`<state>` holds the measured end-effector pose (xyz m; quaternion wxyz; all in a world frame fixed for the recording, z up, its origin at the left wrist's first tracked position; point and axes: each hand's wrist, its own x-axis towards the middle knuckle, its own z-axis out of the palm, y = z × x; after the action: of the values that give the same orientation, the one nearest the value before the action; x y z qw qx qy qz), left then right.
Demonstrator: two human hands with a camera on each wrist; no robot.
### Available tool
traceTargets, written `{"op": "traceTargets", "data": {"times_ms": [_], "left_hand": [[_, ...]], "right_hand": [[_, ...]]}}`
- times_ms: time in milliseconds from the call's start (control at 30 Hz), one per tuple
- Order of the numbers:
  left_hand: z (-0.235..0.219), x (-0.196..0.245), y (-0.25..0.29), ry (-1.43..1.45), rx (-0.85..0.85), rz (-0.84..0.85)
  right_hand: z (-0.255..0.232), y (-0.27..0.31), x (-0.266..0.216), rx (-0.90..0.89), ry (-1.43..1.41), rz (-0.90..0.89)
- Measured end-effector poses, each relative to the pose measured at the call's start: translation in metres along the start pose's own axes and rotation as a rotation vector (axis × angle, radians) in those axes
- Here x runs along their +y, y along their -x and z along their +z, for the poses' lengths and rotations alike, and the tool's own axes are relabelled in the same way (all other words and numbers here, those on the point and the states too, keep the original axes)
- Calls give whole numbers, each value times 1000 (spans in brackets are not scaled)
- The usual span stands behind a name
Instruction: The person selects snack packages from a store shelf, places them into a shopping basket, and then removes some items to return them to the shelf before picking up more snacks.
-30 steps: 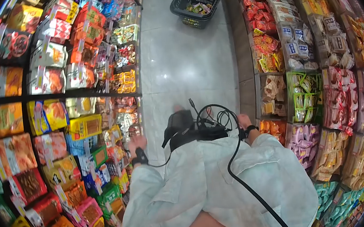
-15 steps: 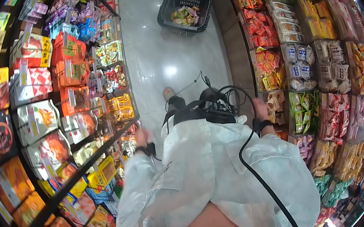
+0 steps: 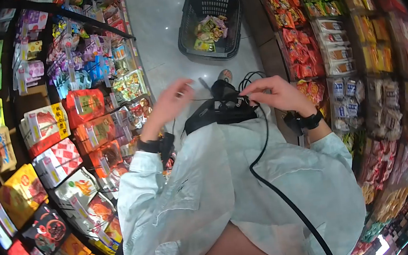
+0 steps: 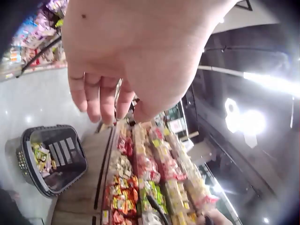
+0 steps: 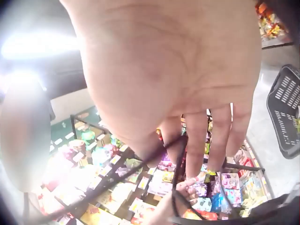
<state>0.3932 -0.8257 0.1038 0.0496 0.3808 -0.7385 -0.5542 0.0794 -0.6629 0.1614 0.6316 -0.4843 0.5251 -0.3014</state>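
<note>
My left hand (image 3: 173, 101) is raised in front of the waist, fingers loosely extended with nothing in them. In the left wrist view its fingers (image 4: 108, 96) hang apart. Across from it, my right hand (image 3: 278, 93) hovers over the right side of a black waist pouch (image 3: 198, 118), fingertips beside a looped black cable (image 3: 266, 140). The right wrist view has its fingers (image 5: 194, 145) mostly straight, the cable crossing in front of the thumb. Beyond the hands, a dark plastic basket (image 3: 207, 1) stands on the floor, holding several small packaged snacks (image 3: 213, 29).
Shelves of hanging and stacked snack bags (image 3: 86, 105) line the left side. Bins of small wrapped snacks (image 3: 343, 89) run along the right. A grey tiled floor (image 3: 154, 42) lies between them, and one shoe (image 3: 225, 74) shows below the pouch.
Both hands have risen from beside the hips to the front of the waist, the right one now close to the cable. The basket appears nearer, and the shelves have shifted in view.
</note>
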Motion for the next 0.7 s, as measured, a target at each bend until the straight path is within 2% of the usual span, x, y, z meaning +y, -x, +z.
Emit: {"op": "traceTargets", "data": {"times_ms": [33, 67, 133, 233, 333, 400, 433, 467, 533, 567, 667, 700], "left_hand": [[9, 11, -13, -112, -98, 46], [16, 16, -30, -95, -225, 126], [25, 18, -53, -89, -292, 5], [14, -1, -80, -216, -198, -60], [-26, 14, -93, -238, -436, -482], [-34, 0, -103, -312, -652, -584], [-29, -31, -97, -309, -522, -317], [-35, -30, -105, -277, -476, -236], [-44, -25, -133, -214, -382, -63], [-48, -29, -148, -278, -377, -55], [-86, -13, -201, -327, -418, 62], [-97, -13, -220, -288, -417, 127]], "right_hand": [[-25, -7, 8, -2, -70, 31], [-53, -11, 10, -15, -126, 49], [-96, -3, 20, -48, -258, 113], [-151, 5, 52, -57, -335, 243], [-154, 5, 102, -49, -625, 409], [-126, -11, 119, -59, -332, 291], [-106, -23, 138, 37, -365, 289], [-88, -35, 148, 135, -400, 287], [-65, -67, 116, 396, -205, 433], [-60, -82, 102, 531, -105, 503], [-45, -113, 80, 1032, 527, 222], [-44, -119, 71, 1020, 391, 218]]}}
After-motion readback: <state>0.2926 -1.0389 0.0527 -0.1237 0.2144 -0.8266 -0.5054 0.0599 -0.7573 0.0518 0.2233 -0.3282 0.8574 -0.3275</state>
